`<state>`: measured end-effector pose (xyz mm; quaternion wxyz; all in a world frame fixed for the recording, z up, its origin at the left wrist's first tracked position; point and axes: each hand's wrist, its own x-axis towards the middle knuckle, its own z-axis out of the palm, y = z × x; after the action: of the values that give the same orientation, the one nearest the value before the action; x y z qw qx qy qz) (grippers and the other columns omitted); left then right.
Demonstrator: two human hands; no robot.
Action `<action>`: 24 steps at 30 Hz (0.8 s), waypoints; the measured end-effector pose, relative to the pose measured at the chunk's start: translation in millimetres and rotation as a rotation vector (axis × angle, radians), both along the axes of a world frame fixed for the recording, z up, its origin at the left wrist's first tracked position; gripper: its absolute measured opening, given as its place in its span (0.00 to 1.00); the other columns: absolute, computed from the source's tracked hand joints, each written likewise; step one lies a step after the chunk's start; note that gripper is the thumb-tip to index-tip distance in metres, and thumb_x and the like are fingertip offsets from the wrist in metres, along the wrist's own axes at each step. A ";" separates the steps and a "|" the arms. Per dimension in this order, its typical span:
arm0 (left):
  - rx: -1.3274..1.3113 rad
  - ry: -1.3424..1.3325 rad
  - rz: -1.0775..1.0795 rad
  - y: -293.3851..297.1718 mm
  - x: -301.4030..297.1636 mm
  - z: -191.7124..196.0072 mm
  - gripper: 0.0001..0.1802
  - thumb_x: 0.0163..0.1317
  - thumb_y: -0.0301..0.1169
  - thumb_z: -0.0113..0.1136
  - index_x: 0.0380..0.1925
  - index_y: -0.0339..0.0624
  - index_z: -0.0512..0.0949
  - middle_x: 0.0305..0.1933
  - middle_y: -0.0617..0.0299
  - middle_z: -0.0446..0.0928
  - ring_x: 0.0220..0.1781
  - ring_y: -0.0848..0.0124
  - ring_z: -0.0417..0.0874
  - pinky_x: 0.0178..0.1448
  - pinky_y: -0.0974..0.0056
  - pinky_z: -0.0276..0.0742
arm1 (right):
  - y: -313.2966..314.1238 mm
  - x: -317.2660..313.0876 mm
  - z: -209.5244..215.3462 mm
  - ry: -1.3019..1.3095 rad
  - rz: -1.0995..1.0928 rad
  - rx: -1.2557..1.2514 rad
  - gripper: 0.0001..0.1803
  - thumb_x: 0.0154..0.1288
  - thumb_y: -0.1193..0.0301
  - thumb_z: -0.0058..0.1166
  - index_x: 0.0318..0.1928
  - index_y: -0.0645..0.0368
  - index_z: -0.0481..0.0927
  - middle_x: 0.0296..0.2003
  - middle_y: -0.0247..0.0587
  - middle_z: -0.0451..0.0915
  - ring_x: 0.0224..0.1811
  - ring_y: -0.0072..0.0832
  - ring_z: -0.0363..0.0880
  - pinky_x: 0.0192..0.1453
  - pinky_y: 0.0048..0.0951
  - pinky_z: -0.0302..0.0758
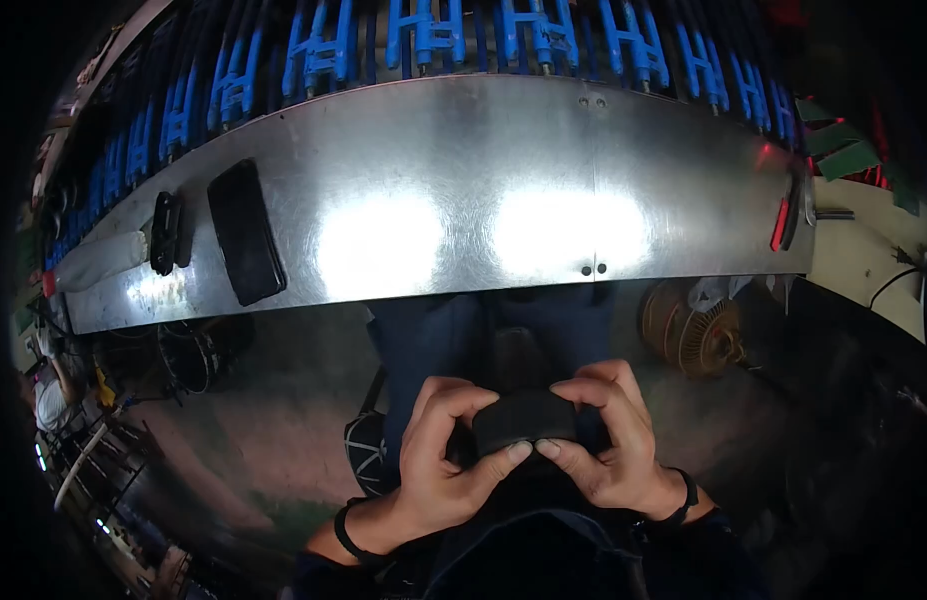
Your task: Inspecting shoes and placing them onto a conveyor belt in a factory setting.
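Note:
Above my lap, in front of the metal table's near edge, my left hand (448,440) and my right hand (611,435) grip a dark, rounded black object (523,418) from both sides. Thumbs press its near edge and almost meet at the middle, while the index fingers hold its far edge. Its exact kind cannot be made out. Each wrist carries a dark band. Neither hand touches the table.
The shiny metal table (413,130) holds a flat black phone-like slab (245,232), a small black item (166,232), a pale cylindrical thing (103,262) and a red-handled tool (780,224). Blue metal frames (423,35) line its far side. A round, ribbed brown object (698,335) sits below at right.

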<state>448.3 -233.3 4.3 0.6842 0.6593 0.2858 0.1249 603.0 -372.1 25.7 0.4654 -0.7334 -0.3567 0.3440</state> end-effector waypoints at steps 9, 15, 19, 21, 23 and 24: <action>0.131 -0.022 -0.277 35.9 30.8 2.8 0.29 0.49 0.32 0.77 0.52 0.37 0.79 0.65 0.50 0.73 0.65 0.51 0.75 0.65 0.52 0.73 | 5.2 30.6 -13.0 -0.045 0.077 -0.057 0.33 0.48 0.72 0.76 0.56 0.62 0.77 0.53 0.49 0.74 0.57 0.44 0.73 0.60 0.39 0.72; 0.174 -0.334 -0.327 5.9 -11.7 30.7 0.41 0.42 0.45 0.81 0.56 0.38 0.76 0.69 0.44 0.65 0.63 0.52 0.73 0.66 0.52 0.70 | -19.3 0.3 -9.2 0.589 0.404 0.340 0.44 0.61 0.49 0.63 0.70 0.64 0.66 0.69 0.64 0.59 0.76 0.56 0.53 0.74 0.52 0.59; 0.056 -0.338 -0.370 -18.4 -17.4 24.5 0.47 0.47 0.51 0.75 0.63 0.32 0.71 0.73 0.38 0.56 0.75 0.41 0.58 0.77 0.43 0.53 | -40.7 -31.5 -5.9 0.432 0.363 0.498 0.28 0.63 0.57 0.60 0.58 0.60 0.79 0.62 0.61 0.63 0.67 0.52 0.65 0.69 0.48 0.66; 0.115 -0.371 -0.469 -25.3 -14.3 20.5 0.41 0.52 0.52 0.66 0.59 0.31 0.76 0.73 0.37 0.59 0.75 0.39 0.58 0.77 0.39 0.53 | -45.3 -37.5 -10.1 0.369 0.327 0.533 0.26 0.64 0.57 0.58 0.57 0.60 0.79 0.61 0.60 0.65 0.64 0.50 0.66 0.66 0.47 0.68; 0.212 -0.376 -0.400 -30.8 -9.1 19.1 0.35 0.57 0.47 0.61 0.56 0.29 0.78 0.67 0.37 0.68 0.70 0.39 0.66 0.74 0.39 0.60 | -46.5 -39.6 -14.4 0.317 0.256 0.556 0.23 0.66 0.57 0.51 0.53 0.61 0.80 0.57 0.57 0.69 0.61 0.46 0.68 0.62 0.46 0.69; 0.261 -0.395 -0.358 -33.6 -6.0 18.7 0.32 0.58 0.45 0.60 0.55 0.29 0.79 0.64 0.37 0.71 0.69 0.39 0.69 0.73 0.40 0.62 | -46.4 -40.5 -15.5 0.289 0.226 0.578 0.22 0.68 0.58 0.46 0.51 0.62 0.80 0.54 0.56 0.72 0.59 0.45 0.68 0.61 0.46 0.69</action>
<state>442.3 -266.9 23.0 0.6470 0.7446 0.0081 0.1638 562.4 -418.5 10.2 0.6586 -0.4709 -0.4487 0.3784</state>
